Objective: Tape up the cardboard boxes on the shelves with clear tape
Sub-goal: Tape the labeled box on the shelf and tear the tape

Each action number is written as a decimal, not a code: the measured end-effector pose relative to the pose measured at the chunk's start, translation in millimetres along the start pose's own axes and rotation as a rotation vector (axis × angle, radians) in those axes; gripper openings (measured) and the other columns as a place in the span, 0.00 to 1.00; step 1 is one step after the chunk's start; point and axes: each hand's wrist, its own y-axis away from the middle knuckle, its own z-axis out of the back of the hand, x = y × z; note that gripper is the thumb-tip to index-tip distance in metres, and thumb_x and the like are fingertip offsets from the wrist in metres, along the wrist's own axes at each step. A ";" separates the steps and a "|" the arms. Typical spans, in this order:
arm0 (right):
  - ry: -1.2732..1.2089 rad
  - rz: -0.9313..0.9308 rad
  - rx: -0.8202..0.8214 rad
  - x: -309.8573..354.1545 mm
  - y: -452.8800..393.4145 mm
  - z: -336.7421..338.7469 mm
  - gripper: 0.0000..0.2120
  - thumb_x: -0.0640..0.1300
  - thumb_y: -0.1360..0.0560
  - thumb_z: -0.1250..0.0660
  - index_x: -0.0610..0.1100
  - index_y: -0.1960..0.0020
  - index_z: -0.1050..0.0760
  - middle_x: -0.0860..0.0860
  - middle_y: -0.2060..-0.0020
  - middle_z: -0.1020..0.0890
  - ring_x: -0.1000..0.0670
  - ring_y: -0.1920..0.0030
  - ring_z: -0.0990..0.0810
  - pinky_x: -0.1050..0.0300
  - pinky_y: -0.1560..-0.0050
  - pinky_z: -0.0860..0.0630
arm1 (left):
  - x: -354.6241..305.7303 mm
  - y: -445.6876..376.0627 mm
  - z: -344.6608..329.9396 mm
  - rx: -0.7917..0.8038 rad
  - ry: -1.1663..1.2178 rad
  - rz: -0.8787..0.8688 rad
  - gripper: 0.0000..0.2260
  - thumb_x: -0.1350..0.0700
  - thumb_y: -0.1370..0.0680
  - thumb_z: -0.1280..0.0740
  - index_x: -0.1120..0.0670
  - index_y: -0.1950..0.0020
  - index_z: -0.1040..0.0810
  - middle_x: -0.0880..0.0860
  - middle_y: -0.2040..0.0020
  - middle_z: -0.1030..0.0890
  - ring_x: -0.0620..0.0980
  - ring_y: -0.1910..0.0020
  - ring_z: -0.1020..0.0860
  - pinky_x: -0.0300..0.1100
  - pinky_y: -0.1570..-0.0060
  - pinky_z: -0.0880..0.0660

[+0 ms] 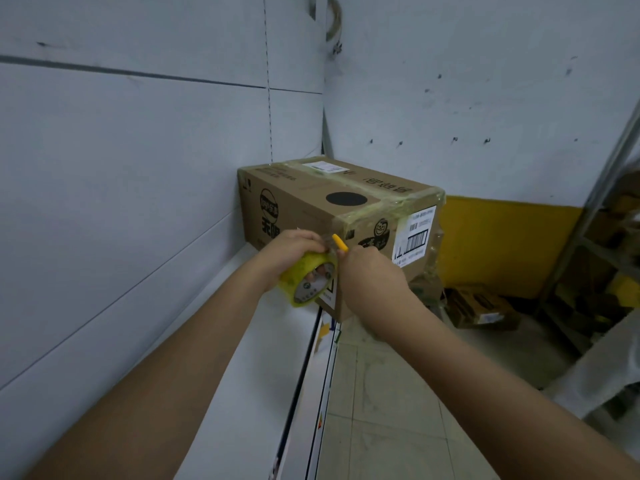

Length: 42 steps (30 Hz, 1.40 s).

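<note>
Tape roll (309, 279) in left-hand fingers (320, 270) — rt hand (372, 271) beside, box (322, 206) behind

The cardboard box (311, 202) is brown with black print, a black oval, and a white barcode label. The tape roll (308, 277) is yellowish-clear. The cutter (340, 243) is yellow. The shelf (263, 341) is white; the far wall (502, 237) carries a yellow band.

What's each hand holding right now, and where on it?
The left hand grips the tape roll, fingers through its core. The right hand holds a yellow cutter by its lower end.
</note>
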 end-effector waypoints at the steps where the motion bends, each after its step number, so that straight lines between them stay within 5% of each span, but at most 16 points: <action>1: 0.010 0.013 0.004 1.9 -1.4 1.9 0.14 0.41 0.16 0.46 0.42 0.34 0.29 0.52 0.64 0.34 0.50 0.59 0.29 0.59 0.73 0.40 | -0.4 1.7 1.4 0.000 0.004 0.000 0.06 0.56 0.23 0.30 0.50 0.59 0.15 0.56 0.57 0.16 0.55 0.57 0.20 0.45 0.56 0.26; 5: 0.032 0.047 0.096 9.2 -2.9 2.6 0.12 0.38 0.18 0.44 0.39 0.37 0.28 0.47 0.58 0.28 0.46 0.56 0.26 0.56 0.59 0.31 | -2.2 5.8 6.2 -0.034 0.037 0.011 0.05 0.57 0.22 0.30 0.56 0.54 0.15 0.56 0.59 0.17 0.53 0.63 0.20 0.41 0.65 0.25; 7: 0.042 0.050 0.165 5.6 1.3 -2.8 0.09 0.38 0.18 0.44 0.39 0.43 0.27 0.47 0.60 0.31 0.47 0.61 0.28 0.55 0.59 0.31 | 1.6 7.7 14.3 -0.055 0.090 0.030 0.05 0.60 0.22 0.31 0.58 0.56 0.17 0.59 0.65 0.19 0.53 0.70 0.22 0.39 0.72 0.25; 10: -0.042 0.037 0.141 7.3 13.4 -2.2 0.14 0.39 0.17 0.46 0.39 0.35 0.29 0.48 0.60 0.32 0.47 0.63 0.29 0.54 0.67 0.30 | 13.3 14.5 25.1 -0.063 0.074 0.058 0.06 0.61 0.22 0.32 0.58 0.57 0.18 0.59 0.68 0.20 0.52 0.74 0.24 0.38 0.75 0.26; 14: -0.337 0.105 -0.055 9.6 32.0 24.8 0.18 0.55 0.16 0.47 0.42 0.49 0.27 0.48 0.65 0.26 0.46 0.64 0.23 0.51 0.65 0.23 | 23.3 22.0 36.2 -0.170 0.061 0.042 0.06 0.59 0.21 0.32 0.55 0.56 0.17 0.55 0.61 0.16 0.53 0.64 0.21 0.38 0.70 0.25; 17: -0.416 0.012 -0.467 -18.5 0.6 39.4 0.17 0.61 0.21 0.39 0.47 0.46 0.27 0.51 0.56 0.22 0.50 0.63 0.21 0.51 0.62 0.20 | 17.7 30.8 32.0 -0.279 0.107 -0.017 0.05 0.59 0.20 0.32 0.56 0.53 0.18 0.52 0.66 0.17 0.46 0.71 0.20 0.35 0.72 0.25; 20: -0.555 -0.091 -0.613 -47.9 -38.7 34.3 0.16 0.53 0.20 0.36 0.44 0.37 0.26 0.48 0.43 0.28 0.51 0.56 0.24 0.53 0.53 0.21 | 9.1 39.0 17.6 -0.393 0.280 -0.088 0.04 0.60 0.19 0.34 0.58 0.53 0.21 0.57 0.70 0.19 0.50 0.77 0.22 0.40 0.72 0.24; 24: -0.717 -0.267 -0.722 -89.3 -63.4 22.5 0.13 0.41 0.18 0.39 0.41 0.34 0.26 0.45 0.36 0.31 0.50 0.50 0.25 0.55 0.44 0.23 | 1.0 55.8 -12.9 -0.622 0.153 -0.266 0.04 0.53 0.18 0.35 0.50 0.52 0.24 0.51 0.63 0.15 0.48 0.67 0.15 0.44 0.65 0.19; 27: -0.831 -0.352 -0.642 -120.0 -77.6 17.1 0.13 0.39 0.19 0.40 0.40 0.35 0.27 0.45 0.38 0.28 0.48 0.51 0.25 0.54 0.49 0.26 | -11.0 63.1 -41.5 -0.798 -0.016 -0.382 0.04 0.49 0.19 0.34 0.49 0.50 0.23 0.46 0.61 0.18 0.41 0.63 0.19 0.36 0.66 0.22; 32: -1.093 -0.407 -0.486 -161.3 -79.3 -0.4 0.07 0.46 0.18 0.40 0.43 0.46 0.26 0.48 0.63 0.28 0.49 0.64 0.30 0.51 0.62 0.30 | -25.1 43.0 -66.7 -0.972 -0.187 -0.442 0.05 0.48 0.19 0.34 0.49 0.50 0.24 0.46 0.60 0.22 0.46 0.63 0.23 0.40 0.69 0.29; 36: -1.241 -0.382 -0.399 -181.0 -88.4 -3.3 0.16 0.48 0.17 0.40 0.42 0.33 0.28 0.43 0.45 0.20 0.44 0.46 0.21 0.50 0.53 0.25 | -20.6 30.4 -84.5 -1.008 -0.274 -0.405 0.07 0.46 0.19 0.35 0.49 0.50 0.25 0.48 0.60 0.22 0.48 0.64 0.24 0.43 0.70 0.29; 39: -1.270 -0.323 -0.323 -191.7 -103.0 -6.9 0.14 0.48 0.16 0.41 0.46 0.33 0.28 0.55 0.52 0.22 0.49 0.46 0.23 0.57 0.54 0.29 | -15.5 23.0 -97.7 -1.041 -0.312 -0.361 0.07 0.46 0.18 0.36 0.48 0.50 0.25 0.48 0.60 0.22 0.47 0.65 0.24 0.42 0.72 0.32; 42: -1.320 -0.301 -0.292 -201.8 -112.9 -7.0 0.13 0.48 0.16 0.40 0.48 0.34 0.27 0.57 0.53 0.24 0.51 0.46 0.26 0.51 0.46 0.29 | -15.4 16.4 -110.7 -1.091 -0.301 -0.327 0.07 0.46 0.18 0.36 0.48 0.50 0.25 0.48 0.60 0.22 0.46 0.65 0.24 0.41 0.72 0.31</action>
